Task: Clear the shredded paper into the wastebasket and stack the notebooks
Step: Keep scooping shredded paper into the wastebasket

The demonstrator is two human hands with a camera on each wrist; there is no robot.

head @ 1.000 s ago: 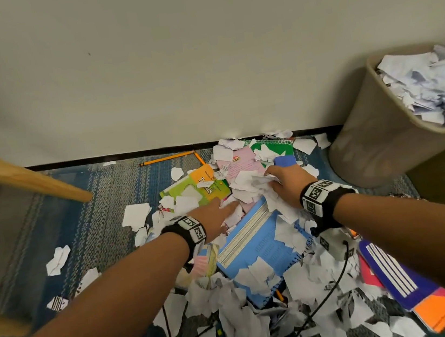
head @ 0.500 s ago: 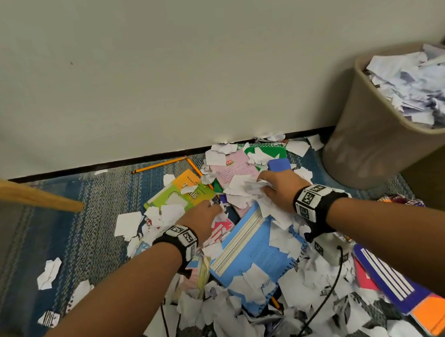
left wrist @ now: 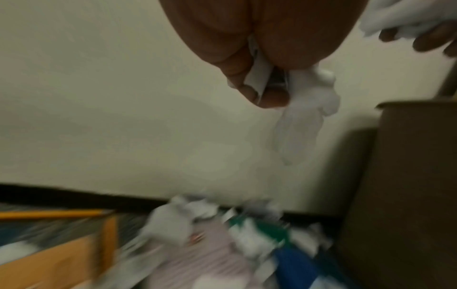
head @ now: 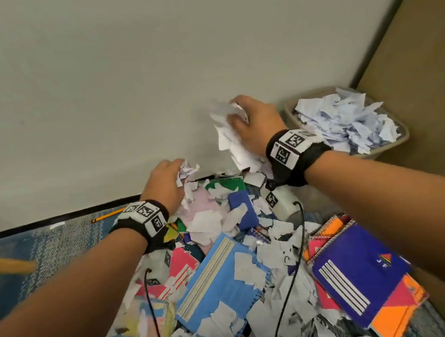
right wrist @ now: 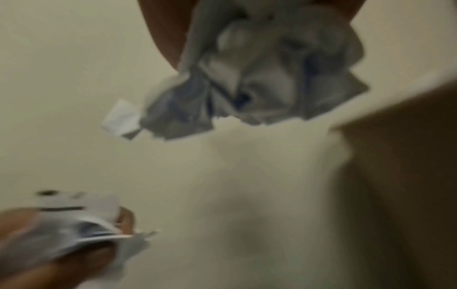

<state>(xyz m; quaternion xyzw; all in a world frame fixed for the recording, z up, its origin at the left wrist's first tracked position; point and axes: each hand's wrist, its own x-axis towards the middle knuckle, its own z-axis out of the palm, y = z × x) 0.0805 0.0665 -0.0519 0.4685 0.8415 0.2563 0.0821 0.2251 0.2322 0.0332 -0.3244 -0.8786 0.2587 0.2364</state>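
On the carpet [head: 45,248] by the wall, at nine o'clock, a wooden leg [head: 2,263] juts in, cut off by the frame, and a pencil [head: 108,215] lies near the skirting. Next comes the left hand [head: 165,183], lifted off the floor, its fingers curled round a small wad of paper scraps [head: 187,170]; the wrist view is too blurred to show more than that pinch. At six o'clock, under both forearms, the notebooks lie scattered and half buried in torn paper [head: 286,315]: a light blue notebook [head: 220,287] in the middle, a green one [head: 226,184] at the wall, mostly hidden. The right hand [head: 255,124], higher, at twelve o'clock, clutches a bigger bunch of scraps [head: 236,144]. At four o'clock a purple notebook [head: 362,271] covers an orange one. At two o'clock stands the wastebasket [head: 399,142], heaped with paper, its body hidden behind the right wrist.
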